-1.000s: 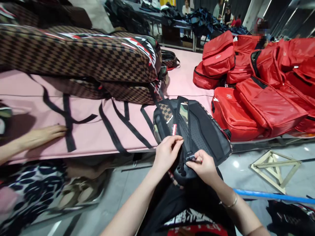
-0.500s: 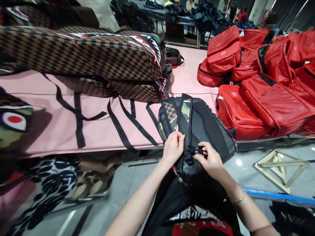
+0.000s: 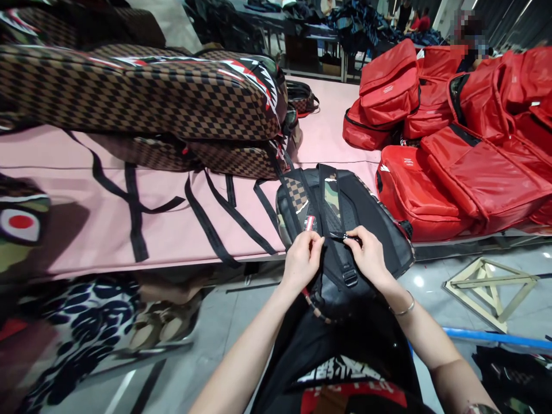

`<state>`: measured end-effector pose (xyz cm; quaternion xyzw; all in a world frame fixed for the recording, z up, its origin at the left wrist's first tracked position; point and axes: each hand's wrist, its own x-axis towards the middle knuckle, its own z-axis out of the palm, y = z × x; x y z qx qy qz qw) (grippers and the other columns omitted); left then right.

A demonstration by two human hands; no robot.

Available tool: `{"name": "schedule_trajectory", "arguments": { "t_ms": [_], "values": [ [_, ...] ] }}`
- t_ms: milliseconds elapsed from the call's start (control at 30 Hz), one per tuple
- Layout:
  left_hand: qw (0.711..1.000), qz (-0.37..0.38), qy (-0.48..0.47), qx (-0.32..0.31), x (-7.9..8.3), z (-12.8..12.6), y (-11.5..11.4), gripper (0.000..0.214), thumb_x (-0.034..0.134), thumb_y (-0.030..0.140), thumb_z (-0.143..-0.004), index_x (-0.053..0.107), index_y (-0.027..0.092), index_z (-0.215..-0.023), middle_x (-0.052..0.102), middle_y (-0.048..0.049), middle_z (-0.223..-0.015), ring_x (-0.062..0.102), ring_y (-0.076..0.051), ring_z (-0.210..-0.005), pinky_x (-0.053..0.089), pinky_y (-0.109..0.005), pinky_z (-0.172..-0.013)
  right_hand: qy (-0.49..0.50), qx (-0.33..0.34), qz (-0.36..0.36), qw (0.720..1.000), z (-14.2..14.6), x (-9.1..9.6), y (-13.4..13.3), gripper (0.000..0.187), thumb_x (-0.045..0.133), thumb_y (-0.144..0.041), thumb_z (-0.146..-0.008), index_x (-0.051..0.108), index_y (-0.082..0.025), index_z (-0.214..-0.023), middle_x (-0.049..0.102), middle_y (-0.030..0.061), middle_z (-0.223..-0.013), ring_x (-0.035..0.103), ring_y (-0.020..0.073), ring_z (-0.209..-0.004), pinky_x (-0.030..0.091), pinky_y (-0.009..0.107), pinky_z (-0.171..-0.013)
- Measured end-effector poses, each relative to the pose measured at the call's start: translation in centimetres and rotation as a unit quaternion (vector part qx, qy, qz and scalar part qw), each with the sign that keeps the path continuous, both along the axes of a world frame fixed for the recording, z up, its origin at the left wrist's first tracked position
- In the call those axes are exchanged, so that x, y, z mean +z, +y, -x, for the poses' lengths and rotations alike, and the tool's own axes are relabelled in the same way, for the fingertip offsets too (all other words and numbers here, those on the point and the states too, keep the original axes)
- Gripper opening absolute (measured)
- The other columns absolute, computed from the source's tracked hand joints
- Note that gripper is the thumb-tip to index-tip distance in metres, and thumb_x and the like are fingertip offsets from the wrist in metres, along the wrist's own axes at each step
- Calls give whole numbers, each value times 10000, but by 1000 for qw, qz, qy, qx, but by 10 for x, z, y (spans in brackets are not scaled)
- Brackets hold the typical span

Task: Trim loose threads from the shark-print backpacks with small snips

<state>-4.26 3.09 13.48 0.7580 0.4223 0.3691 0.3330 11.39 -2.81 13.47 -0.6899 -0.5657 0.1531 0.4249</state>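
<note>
A black backpack (image 3: 379,230) with checkered and camouflage panels hangs over the near edge of the pink table (image 3: 172,230), back side up. My left hand (image 3: 302,261) pinches its left shoulder strap beside a small red tag (image 3: 309,223). My right hand (image 3: 367,256) pinches a thin black strap end (image 3: 345,236) on the right shoulder strap. A black buckle (image 3: 349,280) lies lower on that strap, between my hands.
Brown checkered backpacks (image 3: 142,98) are stacked at the left with loose black straps (image 3: 207,224) trailing over the table. Red backpacks (image 3: 452,155) pile up on the right. Another person's patterned clothing (image 3: 73,322) shows at lower left. A wooden frame (image 3: 491,287) lies on the floor.
My right hand has moved up the strap, from the buckle near the bag's bottom to higher on the strap. The other person's hand at the left has left the table.
</note>
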Motion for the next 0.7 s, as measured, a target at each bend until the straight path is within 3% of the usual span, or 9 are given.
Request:
{"name": "schedule_trajectory", "arguments": {
  "t_ms": [67,133,200,267,333,400,500,600,700],
  "values": [
    [987,102,-96,-83,7,8,-7,256,446,357,-847,458,182,-660,463,11,-572,471,-131,-544,404,-272,-560,81,-24,29,996,-5,1,-8,148,486,-326,-854,566,-206,-885,640,6,-851,587,160,-800,426,276,-743],
    [945,193,-192,-179,13,19,-16,383,427,423,-858,430,181,-561,425,17,-488,452,-120,-473,404,-270,-500,137,-37,68,988,-11,-1,-19,222,492,-385,-839,569,-196,-929,636,4,-817,588,155,-770,432,271,-719],
    [915,238,-236,-223,18,28,-24,367,506,432,-822,479,164,-573,513,-21,-555,527,-135,-535,455,-283,-536,157,-33,111,981,-19,-4,-30,289,548,-419,-791,582,-187,-960,637,11,-825,587,157,-774,433,271,-711],
    [916,264,-220,-210,20,33,-30,237,640,365,-741,571,161,-840,626,-90,-876,611,-175,-752,510,-313,-669,152,-25,156,976,-24,-7,-41,335,610,-414,-735,596,-180,-975,642,22,-847,590,164,-786,433,277,-711],
    [923,292,-174,-180,17,33,-35,449,672,336,-712,497,192,-1099,571,-133,-1153,611,-201,-923,508,-359,-796,153,-12,195,969,-26,-10,-47,318,629,-389,-714,613,-169,-943,648,26,-817,592,163,-760,430,276,-691],
    [926,320,-132,-153,10,28,-39,467,611,383,-753,466,170,-1143,574,-156,-1171,625,-206,-927,500,-390,-830,179,12,211,961,-25,-11,-47,266,622,-376,-716,625,-156,-865,642,19,-756,586,150,-712,424,259,-651],
    [932,325,-89,-132,0,16,-45,502,546,432,-776,460,139,-1174,586,-174,-1161,632,-221,-935,498,-410,-840,273,30,177,945,-17,-10,-42,255,624,-397,-708,588,-151,-765,590,-13,-661,540,106,-598,399,214,-551],
    [947,290,-51,-128,-6,0,-48,565,540,396,-781,388,157,-1269,575,-148,-1161,623,-199,-932,498,-392,-841,432,23,152,889,-6,-8,-37,332,637,-465,-688,455,-192,-730,372,-105,-481,300,41,-376,235,168,-373],
    [954,264,-62,-129,-6,-12,-52,675,615,323,-736,319,188,-1327,599,-59,-983,616,-156,-826,515,-330,-774,568,49,130,812,5,-6,-36,426,648,-505,-674,331,-221,-699,220,-134,-477,132,26,-365,118,161,-352]
  ]
}}
